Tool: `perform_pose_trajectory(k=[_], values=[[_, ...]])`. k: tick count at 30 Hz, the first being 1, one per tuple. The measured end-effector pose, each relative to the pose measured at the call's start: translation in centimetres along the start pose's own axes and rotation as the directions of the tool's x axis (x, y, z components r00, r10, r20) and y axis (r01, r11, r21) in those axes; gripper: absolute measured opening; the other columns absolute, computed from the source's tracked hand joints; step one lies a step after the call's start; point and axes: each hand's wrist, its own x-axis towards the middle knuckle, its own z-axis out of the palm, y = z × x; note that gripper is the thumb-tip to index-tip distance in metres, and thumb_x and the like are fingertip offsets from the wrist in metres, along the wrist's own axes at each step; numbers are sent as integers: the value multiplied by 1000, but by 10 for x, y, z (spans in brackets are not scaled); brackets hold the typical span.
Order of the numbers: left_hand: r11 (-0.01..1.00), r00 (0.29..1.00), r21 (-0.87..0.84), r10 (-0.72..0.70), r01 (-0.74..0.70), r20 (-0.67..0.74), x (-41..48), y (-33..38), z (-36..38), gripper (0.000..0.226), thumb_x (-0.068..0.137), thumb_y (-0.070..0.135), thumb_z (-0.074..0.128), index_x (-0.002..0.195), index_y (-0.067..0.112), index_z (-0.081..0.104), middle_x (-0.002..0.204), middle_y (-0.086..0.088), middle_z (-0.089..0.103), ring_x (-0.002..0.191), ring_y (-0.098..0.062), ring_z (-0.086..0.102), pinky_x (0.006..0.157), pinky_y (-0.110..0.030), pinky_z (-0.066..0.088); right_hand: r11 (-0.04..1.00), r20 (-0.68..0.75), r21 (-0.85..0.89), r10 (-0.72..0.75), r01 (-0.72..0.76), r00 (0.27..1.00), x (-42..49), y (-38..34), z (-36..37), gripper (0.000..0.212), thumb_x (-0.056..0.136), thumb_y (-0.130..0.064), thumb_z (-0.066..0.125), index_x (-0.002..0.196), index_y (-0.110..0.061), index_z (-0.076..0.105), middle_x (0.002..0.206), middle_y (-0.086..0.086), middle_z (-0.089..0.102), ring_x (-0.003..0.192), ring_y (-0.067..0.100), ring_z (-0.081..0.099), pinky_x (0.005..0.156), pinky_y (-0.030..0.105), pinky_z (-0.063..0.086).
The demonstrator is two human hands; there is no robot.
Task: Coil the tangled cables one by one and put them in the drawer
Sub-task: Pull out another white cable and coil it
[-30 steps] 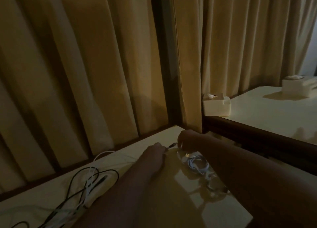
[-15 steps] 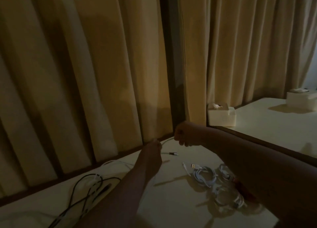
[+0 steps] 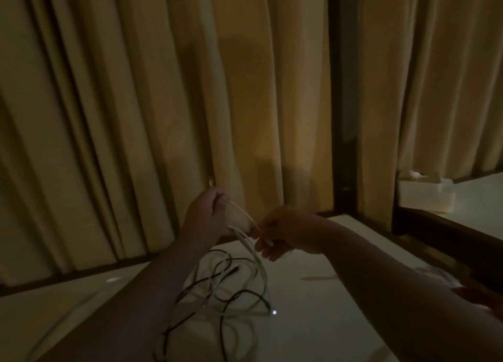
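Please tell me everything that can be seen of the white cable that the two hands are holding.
The white cable is thin and flexible, and it looks plastic-coated. A short stretch runs nearly straight on a slant between the left hand, which pinches it higher, and the right hand, which pinches it lower. More of it hangs in loose loops down to the pale table, where it lies tangled with a black cable. Its ends cannot be made out in the dim, blurred picture.

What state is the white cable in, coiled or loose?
Loose: the white cable runs between the left hand and right hand, then trails down into the tangle on the table.
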Motion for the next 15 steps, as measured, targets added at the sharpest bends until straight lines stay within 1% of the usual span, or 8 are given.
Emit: perform_pose_trajectory(k=[1, 3, 5, 6, 8, 10, 12, 15], values=[[998, 999, -40, -44, 43, -23, -3, -5, -12, 18, 102, 19, 50, 92, 26, 63, 83, 4, 63, 77, -17, 63, 65, -31, 50, 999, 33, 30, -15, 14, 999, 6, -1, 14, 20, 102, -4, 53, 113, 9, 65, 96, 22, 70, 75, 22, 71, 66, 30, 61], [989, 988, -86, -125, 117, -90, -9, -14, -37, 23, 102, 17, 51, 86, 30, 61, 77, 3, 62, 70, -18, 64, 61, -31, 50, 997, 81, 66, -52, 47, 995, 19, -5, 41, 23, 102, -3, 52, 114, 15, 62, 92, 20, 67, 69, 19, 68, 63, 28, 60], [966, 963, -157, -229, 207, -140, -13, -21, -60, 19, 103, 17, 51, 92, 24, 65, 73, 1, 59, 58, -11, 61, 57, -35, 53, 988, 107, 103, -126, 115, 986, 30, -11, 67, 24, 102, -1, 51, 113, 17, 62, 85, 16, 66, 65, 17, 65, 59, 26, 56], [940, 944, -230, -291, 252, -155, -15, -24, -70, 16, 103, 16, 51, 97, 18, 66, 71, -1, 58, 52, -8, 58, 56, -35, 53, 979, 105, 132, -172, 158, 979, 35, -15, 77, 22, 102, 0, 51, 110, 15, 64, 83, 14, 66, 65, 16, 64, 56, 25, 54], [850, 903, -436, -398, 296, -163, -19, -31, -88, 14, 103, 11, 51, 105, 10, 65, 65, -3, 52, 45, -8, 51, 53, -30, 47, 954, 65, 203, -240, 223, 969, 45, -22, 97, 19, 101, -3, 53, 105, 8, 68, 81, 11, 67, 66, 17, 63, 56, 25, 50], [752, 870, -578, -474, 317, -139, -24, -36, -106, 12, 102, 7, 52, 103, 10, 64, 61, -3, 44, 45, -10, 40, 47, -27, 37, 922, 18, 286, -278, 262, 960, 52, -29, 112, 16, 101, -7, 57, 102, 3, 70, 82, 10, 68, 68, 17, 63, 58, 27, 49], [708, 848, -616, -517, 344, -121, -30, -45, -119, 12, 99, 6, 55, 97, 12, 66, 60, -2, 43, 46, -11, 37, 47, -28, 29, 888, 4, 361, -307, 285, 952, 54, -33, 123, 16, 100, -10, 59, 103, 2, 70, 82, 9, 67, 68, 17, 61, 61, 28, 47], [736, 854, -585, -503, 343, -132, -42, -60, -128, 19, 97, 7, 56, 86, 8, 72, 62, -2, 47, 55, -16, 40, 56, -31, 32, 831, 22, 496, -301, 251, 953, 57, -37, 129, 19, 102, -9, 53, 104, 2, 68, 81, 8, 62, 66, 15, 54, 60, 27, 44]])
